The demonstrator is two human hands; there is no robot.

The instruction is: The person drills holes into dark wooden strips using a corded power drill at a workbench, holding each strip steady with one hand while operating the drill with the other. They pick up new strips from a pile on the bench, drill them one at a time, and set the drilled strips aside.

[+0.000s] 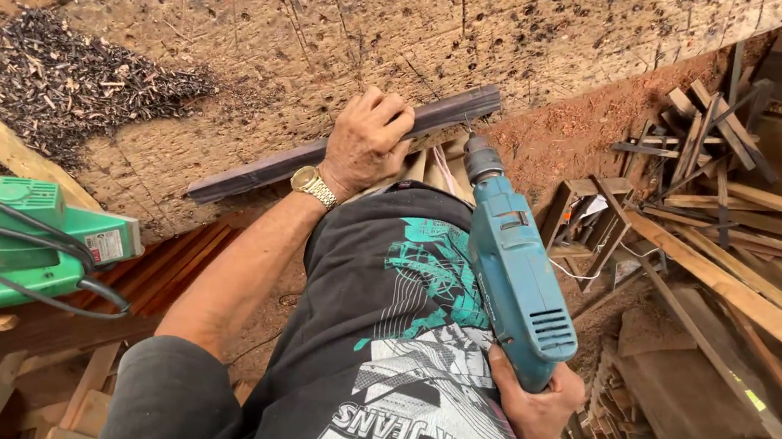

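On rough workbench (266, 23): left hand (367, 140) pins dark strip (261, 169); right hand (536, 409) grips blue drill (513, 271).

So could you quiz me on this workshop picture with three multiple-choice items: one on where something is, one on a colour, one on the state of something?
1. Where does the drill bit meet the work?
A. At the far right end of the dark strip
B. In the pile of shavings
C. On the green machine

2. What colour is the body of the drill?
A. Red
B. Blue
C. Yellow

3. What is the left hand doing?
A. Hanging free
B. Holding a hammer
C. Pressing the strip onto the bench

Answers:
1. A: the drill points its bit at the right end of the dark strip.
2. B: its housing is blue, gripped at the handle by the right hand.
3. C: the left hand lies flat on the strip, fingers over its edge, on the worn wooden bench.
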